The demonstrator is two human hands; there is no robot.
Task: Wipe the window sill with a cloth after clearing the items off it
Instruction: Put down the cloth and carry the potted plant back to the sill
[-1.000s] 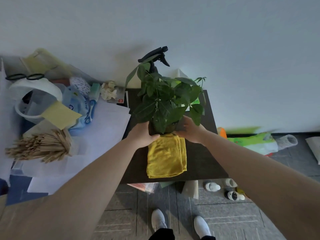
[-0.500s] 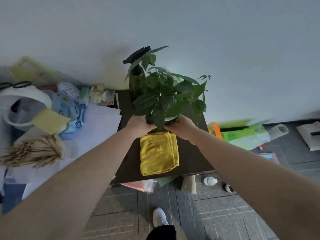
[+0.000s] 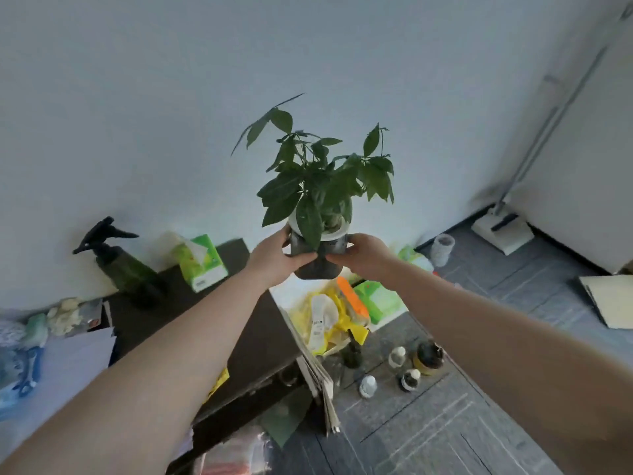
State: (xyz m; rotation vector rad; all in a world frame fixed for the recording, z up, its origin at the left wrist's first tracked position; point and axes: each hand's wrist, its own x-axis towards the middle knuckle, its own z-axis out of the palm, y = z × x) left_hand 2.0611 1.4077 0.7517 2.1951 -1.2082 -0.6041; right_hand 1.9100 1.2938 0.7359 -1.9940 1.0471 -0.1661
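Head view, now. Holding potted plant (image 3: 317,207) aloft with both hands, out past right end of dark sill (image 3: 239,337), over floor clutter. Left hand (image 3: 277,257) wrapping curled fingers round left side of pot; right hand (image 3: 363,255) doing same on right side, thumbs toward front. Pot staying upright, leaves clear of wall.

Comparing with earlier frames: plant sitting on sill behind yellow cloth one second back, already lifting at half a second, now travelling rightward and clear of sill. Camera swinging right with it.

Remaining on sill: spray bottle (image 3: 120,265) at back against wall, green tissue box (image 3: 202,265) just beside it to right. Yellow cloth mostly hiding behind left forearm; small yellow patch (image 3: 219,378) at sill's front edge possibly being it, hard confirming.

Floor to right: yellow bag (image 3: 329,323) with packets, several small jars (image 3: 407,368) near it.

Judging: clearing step partly done; plant needing a spot to land, bottle and box still awaiting removal before wiping.
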